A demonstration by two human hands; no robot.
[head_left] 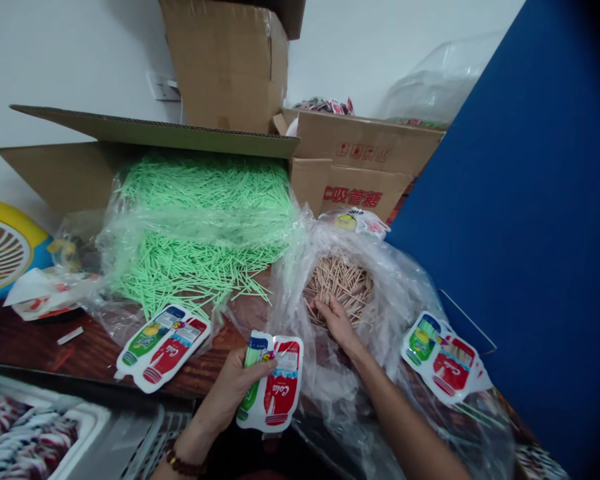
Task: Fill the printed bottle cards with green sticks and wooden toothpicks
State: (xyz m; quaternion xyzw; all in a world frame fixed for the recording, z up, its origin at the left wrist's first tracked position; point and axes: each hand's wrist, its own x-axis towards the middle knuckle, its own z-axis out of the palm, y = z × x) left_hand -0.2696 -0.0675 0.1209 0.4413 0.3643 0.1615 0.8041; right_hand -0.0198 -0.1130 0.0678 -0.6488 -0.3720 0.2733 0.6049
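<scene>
My left hand [233, 383] grips a twin-bottle-shaped candy pack [282, 387], printed green on one half and red "Cola" on the other. Green straws show in the pack's left half. At the near edge of a heap of brown candy straws [347, 283], my right hand [334, 320] is closed, its fingertips pinched among the straws; how many they hold is hidden. The brown heap lies in a clear plastic bag [395, 267]. A large spill of green candy straws [200, 267] comes out of a bag behind my left hand.
Another bottle-shaped pack [163, 347] lies left on the wooden table [97, 333]; a stack of filled packs [447, 357] is at right. Cardboard boxes [230, 73] stand behind. A fan [5, 247], a white foam box [87, 427] and a blue panel [520, 220] flank the table.
</scene>
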